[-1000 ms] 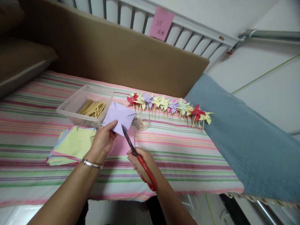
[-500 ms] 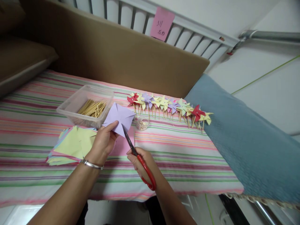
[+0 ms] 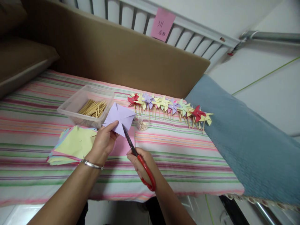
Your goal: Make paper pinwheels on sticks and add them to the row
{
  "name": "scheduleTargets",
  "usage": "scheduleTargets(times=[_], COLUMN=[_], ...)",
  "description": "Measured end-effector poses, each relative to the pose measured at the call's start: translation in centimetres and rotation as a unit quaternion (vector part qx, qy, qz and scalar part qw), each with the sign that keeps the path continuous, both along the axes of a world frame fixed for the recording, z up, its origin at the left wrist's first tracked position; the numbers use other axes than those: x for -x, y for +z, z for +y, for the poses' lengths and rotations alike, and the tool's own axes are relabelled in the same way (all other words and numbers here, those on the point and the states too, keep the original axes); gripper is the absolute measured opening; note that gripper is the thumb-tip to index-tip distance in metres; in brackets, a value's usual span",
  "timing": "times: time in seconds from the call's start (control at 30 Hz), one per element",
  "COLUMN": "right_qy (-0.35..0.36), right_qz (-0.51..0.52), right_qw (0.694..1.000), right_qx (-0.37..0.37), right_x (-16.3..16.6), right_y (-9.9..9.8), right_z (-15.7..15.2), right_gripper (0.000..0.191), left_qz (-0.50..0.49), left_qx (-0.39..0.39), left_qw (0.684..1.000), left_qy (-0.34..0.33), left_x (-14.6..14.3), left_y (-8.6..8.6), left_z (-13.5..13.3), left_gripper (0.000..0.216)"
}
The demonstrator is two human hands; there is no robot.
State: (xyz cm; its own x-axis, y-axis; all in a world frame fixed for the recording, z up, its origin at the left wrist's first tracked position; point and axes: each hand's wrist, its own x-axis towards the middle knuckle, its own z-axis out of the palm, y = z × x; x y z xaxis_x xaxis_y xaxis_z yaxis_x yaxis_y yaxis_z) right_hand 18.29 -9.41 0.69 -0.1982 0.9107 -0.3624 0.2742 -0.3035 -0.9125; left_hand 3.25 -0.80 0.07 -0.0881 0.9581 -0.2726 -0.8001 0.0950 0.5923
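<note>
Between the thumb and fingers of my left hand (image 3: 106,137) is a square of purple paper (image 3: 120,115), with slits running in from its corners. My right hand (image 3: 142,164) grips red-handled scissors (image 3: 147,173). Their dark blades look closed together, with the tips at the paper's near corner slit. Under my left wrist and beside it lies a stack of coloured paper squares (image 3: 76,142), pale yellow on top. A pink sheet (image 3: 124,145) lies on the cloth below the purple paper, partly hidden by my left hand.
A clear plastic box (image 3: 70,109) of wooden sticks (image 3: 93,107) stands behind the stack. Near it is a small clear cup (image 3: 142,123) of tiny pieces. Finished paper pinwheels (image 3: 164,103) line the back right of the striped cloth (image 3: 182,162), before a brown board (image 3: 131,56).
Almost nothing differs. Both hands, the purple paper and the scissors keep the same pose, and the whole view has shifted very slightly.
</note>
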Motion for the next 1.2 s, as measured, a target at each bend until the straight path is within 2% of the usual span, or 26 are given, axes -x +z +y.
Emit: scheduleTargets(times=[0.2,0.33,0.5,0.6,0.67,0.77,0.83,0.9,1.03,1.2], right_qy=[0.012,0.051,0.078,0.038,-0.031,-0.136,-0.159,-0.152,-0.114,-0.167], right_qz=[-0.027,-0.084,-0.078,-0.053,-0.028,0.069,0.126,0.150,0.144,0.192], right_qw=[0.999,0.994,0.993,0.994,0.991,0.977,0.968,0.969,0.979,0.956], right_qx=[-0.013,-0.047,-0.040,-0.087,-0.124,-0.149,-0.146,-0.126,-0.084,-0.144], right_x=[0.1,-0.8,-3.7,-5.0,-5.3,-5.1,-5.0,-4.9,-4.8,-4.0], right_y=[-0.4,-0.9,-0.5,0.2,0.6,0.7,0.4,0.0,-0.6,-0.6], right_z=[0.0,-0.1,-0.2,0.2,0.5,1.0,1.2,1.3,1.4,1.6], right_gripper=[0.024,0.020,0.035,0.043,0.043,0.040,0.039,0.042,0.039,0.030], left_qz=[0.017,0.035,0.050,0.059,0.079,0.131,0.153,0.165,0.187,0.167], left_qx=[-0.008,-0.020,-0.008,-0.018,-0.025,-0.022,-0.017,-0.012,-0.016,-0.040], left_qw=[0.999,0.997,0.996,0.998,0.994,0.968,0.945,0.925,0.901,0.909], left_qy=[0.032,0.064,0.073,0.008,-0.070,-0.213,-0.290,-0.341,-0.390,-0.380], left_x=[0.0,0.9,2.3,2.2,1.7,0.7,0.0,-0.5,-1.2,-2.2], left_y=[0.3,0.7,1.0,1.1,1.0,0.8,0.7,0.5,0.0,-0.3], left_z=[0.0,0.5,0.9,0.7,0.2,-0.7,-1.3,-1.8,-2.4,-2.4], left_gripper=[0.022,0.022,0.022,0.024,0.024,0.020,0.019,0.017,0.010,0.018])
